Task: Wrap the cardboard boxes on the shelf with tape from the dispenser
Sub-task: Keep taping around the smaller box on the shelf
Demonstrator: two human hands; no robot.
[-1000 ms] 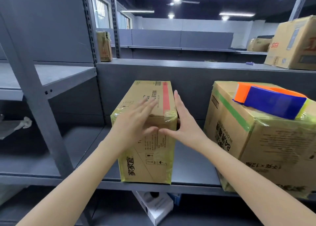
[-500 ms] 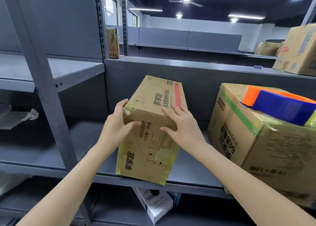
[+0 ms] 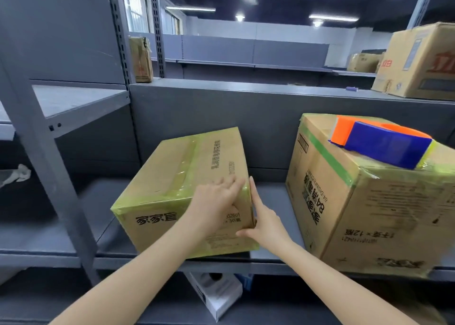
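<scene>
A cardboard box with yellow-green tape along its edges lies on its broad side on the grey shelf, its long face with black print toward me. My left hand lies flat over its front right top corner, fingers straight. My right hand presses flat against the box's right end, thumb under the front face. A larger taped box stands to the right. On top of it rests the orange and blue tape dispenser.
A grey upright post stands at the left. Higher shelves carry more cardboard boxes and a narrow one. A white box sits on the level below. A shelf back panel closes the rear.
The box has been turned from standing on end to lying on its broad side. Both hands shifted from gripping its upper end to resting on its right corner.
</scene>
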